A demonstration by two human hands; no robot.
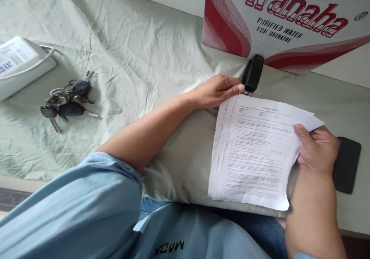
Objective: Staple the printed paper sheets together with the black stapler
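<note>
A stack of printed white papers (254,151) lies on a pale green cloth (138,51) in front of me, its sheets slightly fanned. My left hand (218,91) pinches the stack's top left corner, fingertips close to a black stapler (253,74) that lies just beyond the papers. My right hand (316,147) grips the right edge of the stack, thumb on top of the sheets. Both my arms reach in from the bottom, the left in a light blue sleeve.
A black phone (348,166) lies face down partly under my right hand. A bunch of keys (66,101) rests on the cloth at left, beside a white box (20,64). A red and white Wahaha water carton (283,16) stands at the back.
</note>
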